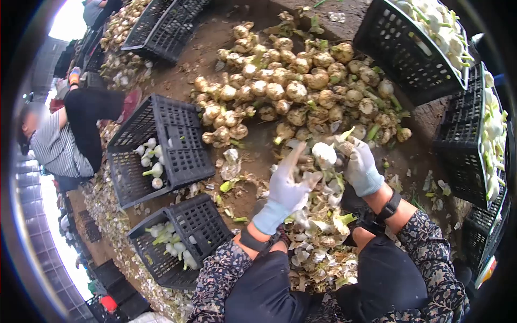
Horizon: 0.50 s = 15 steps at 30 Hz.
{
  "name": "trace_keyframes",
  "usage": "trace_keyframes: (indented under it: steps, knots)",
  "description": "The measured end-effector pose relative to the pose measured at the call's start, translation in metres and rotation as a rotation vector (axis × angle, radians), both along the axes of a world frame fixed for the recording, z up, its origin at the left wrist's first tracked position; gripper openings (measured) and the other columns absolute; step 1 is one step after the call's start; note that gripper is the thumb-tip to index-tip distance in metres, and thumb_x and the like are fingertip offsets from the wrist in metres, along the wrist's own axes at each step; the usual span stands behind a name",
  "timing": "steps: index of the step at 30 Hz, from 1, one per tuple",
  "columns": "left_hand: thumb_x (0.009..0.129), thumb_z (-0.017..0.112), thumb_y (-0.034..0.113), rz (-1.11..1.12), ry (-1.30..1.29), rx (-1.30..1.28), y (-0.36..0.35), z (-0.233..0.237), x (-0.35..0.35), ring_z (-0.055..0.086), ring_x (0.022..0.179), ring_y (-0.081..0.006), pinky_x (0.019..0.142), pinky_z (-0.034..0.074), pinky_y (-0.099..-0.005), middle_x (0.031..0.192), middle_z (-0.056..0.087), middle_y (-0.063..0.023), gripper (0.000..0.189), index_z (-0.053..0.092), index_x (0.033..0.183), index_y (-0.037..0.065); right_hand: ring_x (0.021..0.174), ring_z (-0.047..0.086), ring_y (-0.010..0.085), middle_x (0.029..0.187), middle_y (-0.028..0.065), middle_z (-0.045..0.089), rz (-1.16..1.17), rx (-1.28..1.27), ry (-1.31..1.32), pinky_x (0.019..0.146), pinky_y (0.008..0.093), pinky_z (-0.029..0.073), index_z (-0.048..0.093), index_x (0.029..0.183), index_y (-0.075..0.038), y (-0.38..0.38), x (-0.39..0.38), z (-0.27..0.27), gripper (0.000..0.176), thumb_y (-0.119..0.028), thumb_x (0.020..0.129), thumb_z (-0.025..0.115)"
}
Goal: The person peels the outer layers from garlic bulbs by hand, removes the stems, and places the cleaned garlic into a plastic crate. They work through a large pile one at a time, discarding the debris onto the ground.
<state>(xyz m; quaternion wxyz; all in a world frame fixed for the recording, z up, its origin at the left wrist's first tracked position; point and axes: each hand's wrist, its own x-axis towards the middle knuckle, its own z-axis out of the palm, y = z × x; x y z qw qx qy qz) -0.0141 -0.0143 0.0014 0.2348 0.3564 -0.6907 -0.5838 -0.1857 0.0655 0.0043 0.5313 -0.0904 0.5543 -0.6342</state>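
From where I stand, a round, white, peeled garlic bulb [324, 155] hangs right of the frame's centre, its pale green stem pinched by the white-gloved right hand [363, 167]. The white-gloved left hand [285, 185] is just beside it, fingers and thumb spread apart; I can't tell whether they touch it. Loose papery garlic skins [323, 264] lie below, at lower centre. A heap of soil-browned, unpeeled garlic bulbs [296, 91] fills upper centre, and a black, slotted plastic crate [186, 137] stands tilted at centre left.
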Motion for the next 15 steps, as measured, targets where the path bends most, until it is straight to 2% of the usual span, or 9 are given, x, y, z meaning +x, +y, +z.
trace_keyframes:
  steps: [2, 3, 4, 6, 9, 10, 12, 14, 15]
  knots:
    - [0.077, 0.075, 0.011, 0.010, 0.048, -0.064, -0.001, 0.010, 0.000, 0.062, 0.099, -0.0215, 0.085, 0.049, -0.0310, 0.107, 0.062, -0.0123, 0.048, 0.060, 0.123, 0.006, 0.051, 0.052, 0.0062, 0.075, 0.0016, 0.063, 0.033, 0.039, 0.015, 0.044, 0.0189, 0.040, 0.064, 0.099, 0.000, -0.006, 0.011, -0.002, 0.020, -0.015, 0.095, 0.052]
    - [0.075, 0.076, 0.008, 0.010, 0.083, -0.311, -0.005, 0.012, 0.000, 0.063, 0.090, -0.0195, 0.077, 0.051, -0.0300, 0.102, 0.062, -0.0100, 0.040, 0.066, 0.114, 0.008, 0.055, 0.056, 0.0088, 0.077, 0.0038, 0.064, 0.045, 0.035, -0.029, 0.047, 0.0189, 0.044, 0.065, 0.099, 0.001, -0.008, 0.016, 0.019, 0.019, -0.011, 0.093, 0.052]
    - [0.074, 0.075, 0.005, 0.110, 0.238, -0.097, 0.005, 0.013, -0.005, 0.062, 0.079, -0.0210, 0.069, 0.051, -0.0321, 0.094, 0.062, -0.0096, 0.034, 0.069, 0.107, 0.008, 0.061, 0.059, 0.0095, 0.081, 0.0052, 0.065, 0.087, 0.042, 0.044, 0.052, 0.0208, 0.047, 0.065, 0.101, 0.001, -0.005, 0.015, 0.012, 0.021, -0.010, 0.093, 0.049]
    - [0.074, 0.074, 0.004, 0.045, 0.177, -0.315, 0.002, 0.011, 0.006, 0.063, 0.077, -0.0226, 0.065, 0.051, -0.0321, 0.089, 0.062, -0.0099, 0.027, 0.070, 0.100, 0.009, 0.067, 0.060, 0.0103, 0.084, 0.0060, 0.066, 0.201, -0.044, 0.279, 0.057, 0.0235, 0.049, 0.064, 0.104, 0.002, 0.001, 0.005, -0.013, 0.025, -0.012, 0.093, 0.046]
    - [0.084, 0.067, 0.011, -0.234, -0.040, -0.372, 0.007, 0.021, 0.015, 0.063, 0.087, -0.0224, 0.074, 0.051, -0.0317, 0.085, 0.062, -0.0087, 0.014, 0.068, 0.096, 0.004, 0.069, 0.061, 0.0123, 0.087, 0.0069, 0.066, -0.055, -0.122, -0.171, 0.059, 0.0245, 0.050, 0.062, 0.105, 0.001, -0.004, -0.002, -0.001, 0.027, -0.017, 0.096, 0.044]
    - [0.085, 0.068, 0.018, -0.287, -0.168, -0.300, 0.013, 0.021, 0.012, 0.062, 0.090, -0.0240, 0.078, 0.050, -0.0326, 0.084, 0.063, -0.0087, 0.017, 0.069, 0.093, 0.004, 0.069, 0.061, 0.0120, 0.088, 0.0067, 0.067, -0.106, -0.099, -0.225, 0.058, 0.0242, 0.049, 0.062, 0.104, 0.001, -0.005, -0.006, -0.004, 0.027, -0.018, 0.097, 0.044]
    - [0.082, 0.072, 0.029, -0.130, -0.237, 0.028, 0.022, -0.021, 0.017, 0.059, 0.100, -0.0222, 0.092, 0.044, -0.0338, 0.100, 0.064, -0.0104, 0.036, 0.065, 0.106, 0.003, 0.062, 0.058, 0.0096, 0.081, 0.0046, 0.066, -0.173, 0.053, -0.004, 0.053, 0.0234, 0.047, 0.061, 0.105, 0.000, -0.015, 0.009, 0.007, 0.028, -0.023, 0.098, 0.047]
    - [0.077, 0.078, 0.032, 0.000, 0.107, 0.236, 0.013, -0.031, 0.014, 0.053, 0.112, -0.0144, 0.101, 0.038, -0.0300, 0.126, 0.056, -0.0071, 0.074, 0.044, 0.135, 0.001, 0.049, 0.051, 0.0074, 0.065, 0.0015, 0.060, 0.105, 0.082, 0.300, 0.048, 0.0212, 0.042, 0.063, 0.098, -0.001, -0.005, 0.008, 0.001, 0.023, -0.022, 0.096, 0.055]
    - [0.077, 0.078, 0.032, 0.035, 0.229, 0.285, 0.013, -0.032, 0.009, 0.053, 0.112, -0.0143, 0.100, 0.039, -0.0295, 0.126, 0.056, -0.0059, 0.075, 0.044, 0.136, 0.001, 0.049, 0.051, 0.0068, 0.065, 0.0011, 0.060, 0.143, 0.065, 0.271, 0.047, 0.0206, 0.041, 0.063, 0.095, -0.001, -0.005, 0.018, 0.005, 0.021, -0.021, 0.095, 0.056]
